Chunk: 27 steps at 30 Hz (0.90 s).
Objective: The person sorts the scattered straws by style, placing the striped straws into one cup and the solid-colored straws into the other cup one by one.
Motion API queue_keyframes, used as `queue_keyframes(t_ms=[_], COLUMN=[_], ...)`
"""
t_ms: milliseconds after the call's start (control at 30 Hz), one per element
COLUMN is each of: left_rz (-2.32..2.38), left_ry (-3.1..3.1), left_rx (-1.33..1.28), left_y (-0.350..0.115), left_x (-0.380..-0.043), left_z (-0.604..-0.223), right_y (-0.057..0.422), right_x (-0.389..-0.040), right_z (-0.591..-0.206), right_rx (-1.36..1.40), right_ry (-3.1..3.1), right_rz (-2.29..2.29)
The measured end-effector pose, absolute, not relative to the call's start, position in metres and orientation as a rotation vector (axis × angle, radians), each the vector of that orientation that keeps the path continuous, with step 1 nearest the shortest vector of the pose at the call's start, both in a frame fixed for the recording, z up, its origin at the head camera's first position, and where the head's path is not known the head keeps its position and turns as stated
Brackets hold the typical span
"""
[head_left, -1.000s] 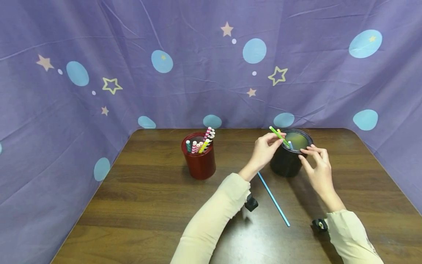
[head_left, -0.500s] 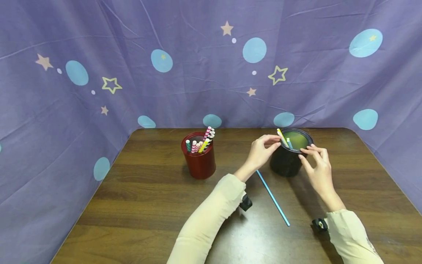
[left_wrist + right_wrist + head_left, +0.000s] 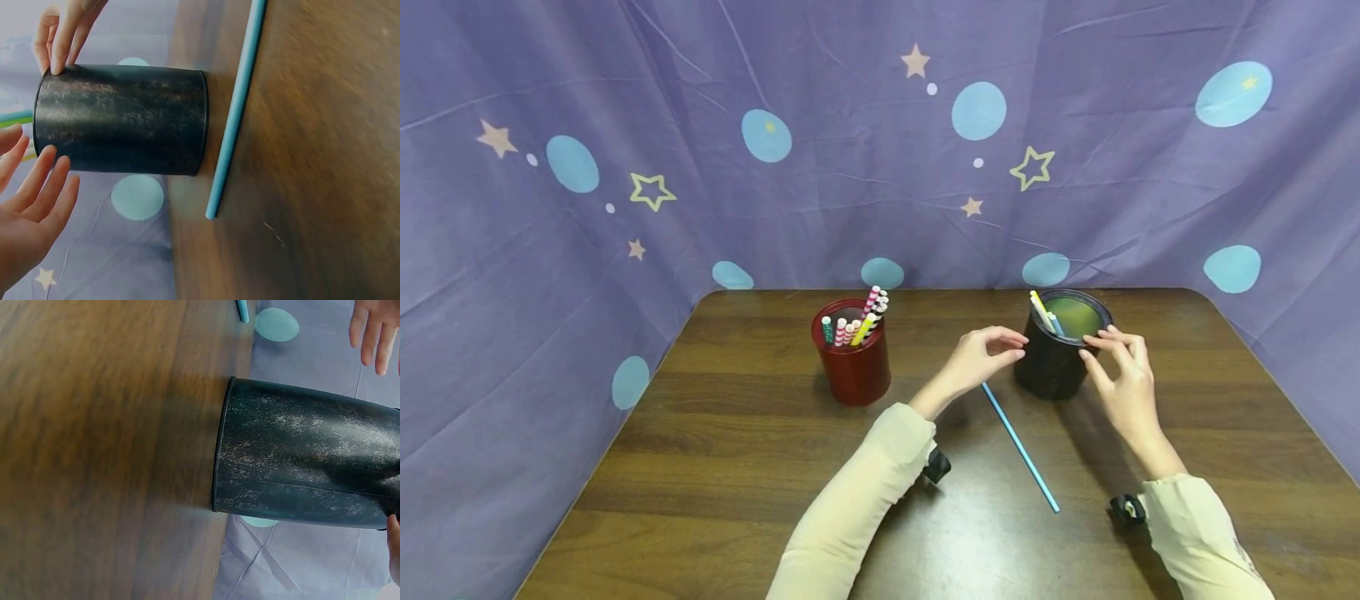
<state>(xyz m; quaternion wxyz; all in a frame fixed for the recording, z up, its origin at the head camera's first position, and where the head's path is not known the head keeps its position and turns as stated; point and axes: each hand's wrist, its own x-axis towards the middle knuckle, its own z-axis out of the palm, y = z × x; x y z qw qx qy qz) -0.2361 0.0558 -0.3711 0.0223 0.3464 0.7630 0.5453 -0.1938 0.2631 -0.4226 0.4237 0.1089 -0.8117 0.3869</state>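
Observation:
A black can [image 3: 1049, 367] stands upright at the right of the table, with yellow, white and blue straws [image 3: 1042, 312] leaning at its left rim. My right hand [image 3: 1126, 390] holds the can's right rim, thumb outside and fingers on the edge. Just left of the can, my left hand [image 3: 976, 360] hovers with nothing in it, fingers relaxed and reaching toward the can wall. A long blue straw [image 3: 1021, 448] lies on the table in front of the can; it also shows in the left wrist view, below the can's base.
A red can [image 3: 856, 375] stands further left, filled with several patterned straws [image 3: 854, 332] in pink, green, black and yellow. The brown wooden table [image 3: 715, 475] runs back to a purple curtain [image 3: 850, 167] with stars and dots.
My left hand has let go of a green straw at the black can and drawn back to the left and down. The right hand keeps its place on the rim.

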Motion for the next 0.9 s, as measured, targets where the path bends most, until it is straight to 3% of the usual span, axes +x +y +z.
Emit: queue_keyframes(t_ms=[267, 900], left_rz=[1.474, 1.059], left_ry=[2.368, 2.376], left_rx=[1.138, 1.312], left_y=[0.050, 0.039], left_x=[-0.249, -0.243], left_z=[-0.399, -0.413], right_y=[0.263, 0.261], right_x=[-0.194, -0.195], right_z=[-0.422, -0.422], right_rx=[0.268, 0.275], right_ry=[-2.038, -1.983], right_rz=[0.963, 0.993])
